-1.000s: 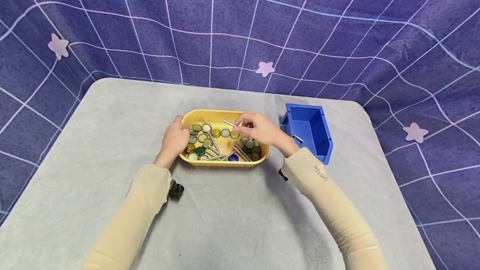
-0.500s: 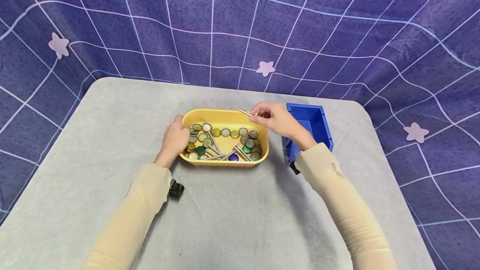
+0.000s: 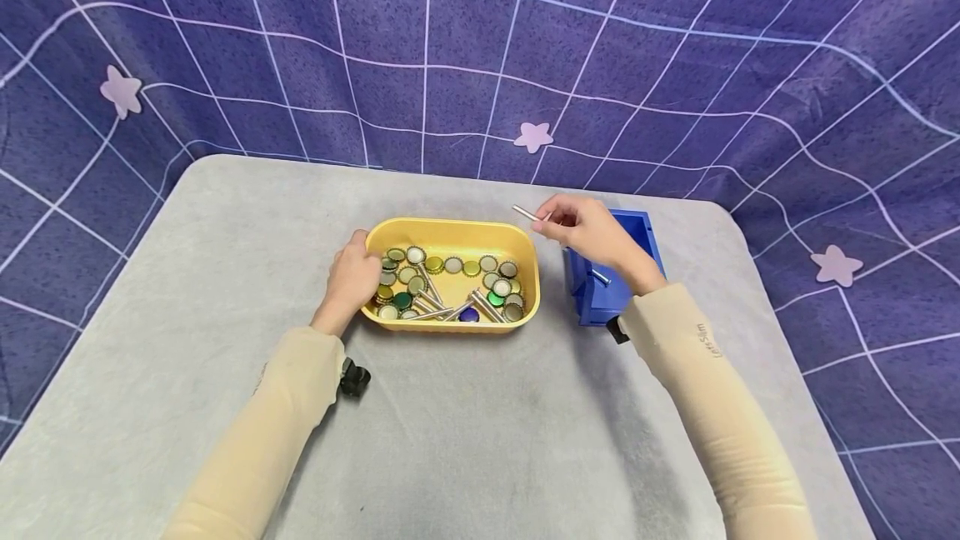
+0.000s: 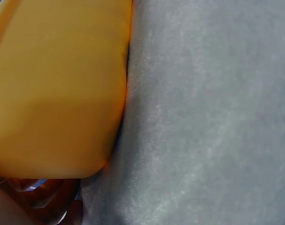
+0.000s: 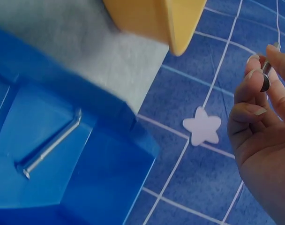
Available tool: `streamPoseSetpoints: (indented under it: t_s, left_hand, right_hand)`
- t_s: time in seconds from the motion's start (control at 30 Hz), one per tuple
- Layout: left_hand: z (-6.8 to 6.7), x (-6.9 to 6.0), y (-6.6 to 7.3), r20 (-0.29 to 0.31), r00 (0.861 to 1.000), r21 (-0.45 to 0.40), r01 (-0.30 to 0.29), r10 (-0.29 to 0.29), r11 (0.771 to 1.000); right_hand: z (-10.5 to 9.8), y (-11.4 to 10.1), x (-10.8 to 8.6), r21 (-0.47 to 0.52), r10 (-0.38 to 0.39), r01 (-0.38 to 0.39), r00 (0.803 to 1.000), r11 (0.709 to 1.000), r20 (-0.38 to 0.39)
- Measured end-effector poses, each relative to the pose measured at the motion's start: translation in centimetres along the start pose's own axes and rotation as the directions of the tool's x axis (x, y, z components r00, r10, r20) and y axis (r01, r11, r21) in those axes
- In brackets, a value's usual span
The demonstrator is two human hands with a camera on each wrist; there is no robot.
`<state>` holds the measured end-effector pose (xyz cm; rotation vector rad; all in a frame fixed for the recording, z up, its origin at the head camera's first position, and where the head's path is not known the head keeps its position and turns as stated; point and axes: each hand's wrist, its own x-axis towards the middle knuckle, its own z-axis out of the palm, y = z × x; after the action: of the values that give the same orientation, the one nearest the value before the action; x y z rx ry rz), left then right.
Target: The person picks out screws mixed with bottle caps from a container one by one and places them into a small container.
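In the head view my left hand [image 3: 351, 277] grips the left end of a yellow tub [image 3: 450, 229]. The left wrist view has the tub's outer wall [image 4: 53, 93] large, fingers [image 4: 63, 201] curled at its end. Several bottle caps [image 3: 453, 265] and several silver bolts [image 3: 487, 305] lie in the tub. My right hand [image 3: 588, 227] pinches one bolt [image 3: 525, 212] between thumb and fingertips, above the gap between the tub and a blue bin [image 3: 592, 311]. The right wrist view shows the round head of the held bolt [image 5: 266, 83]. Another bolt [image 5: 51, 145] lies inside the bin.
A grey cloth-covered table [image 3: 450, 423] carries both containers. Behind it hangs a purple curtain [image 3: 375, 40] with grid lines and stars. The right forearm [image 3: 712, 390] covers part of the blue bin.
My right hand has moved right with the bolt, from over the yellow tub to beside the blue bin's left edge. The left hand and the tub have stayed in place.
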<state>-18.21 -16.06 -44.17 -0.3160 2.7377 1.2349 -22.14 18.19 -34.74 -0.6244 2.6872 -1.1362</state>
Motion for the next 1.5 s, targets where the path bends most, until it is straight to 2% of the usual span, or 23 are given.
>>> streamPoseSetpoints:
  t_s: [0.33, 0.67, 1.0, 1.23, 1.4, 1.5]
  left_hand:
    - [0.0, -0.1, 0.0, 0.011, 1.0, -0.009, 0.004, -0.004, 1.0]
    - [0.1, 0.0, 0.0, 0.007, 1.0, -0.004, 0.003, -0.003, 1.0]
    - [0.0, -0.1, 0.1, 0.006, 1.0, -0.006, 0.001, -0.001, 1.0]
    - [-0.1, -0.1, 0.2, 0.004, 1.0, -0.01, 0.0, 0.0, 1.0]
    - [-0.1, -0.1, 0.1, 0.005, 1.0, -0.008, -0.005, 0.005, 1.0]
    - [0.0, -0.1, 0.1, 0.003, 1.0, -0.01, -0.006, 0.006, 1.0]
  right_hand:
    - [-1.9, 1.7, -0.7, -0.032, 0.06, -0.063, 0.995, 0.997, -0.083]
    - [-4.2, 3.2, -1.8, -0.057, 0.078, -0.088, 0.985, 0.995, -0.152]
    - [-5.8, 4.6, -2.9, -0.105, 0.117, -0.135, 0.979, 0.985, -0.168]
    - [-6.5, 5.5, -3.7, -0.141, 0.165, -0.186, 0.975, 0.972, -0.15]
    - [-6.8, 6.2, -4.1, -0.18, 0.139, -0.163, 0.981, 0.97, -0.138]
    - [-6.9, 6.5, -4.2, -0.212, 0.128, -0.16, 0.979, 0.964, -0.157]
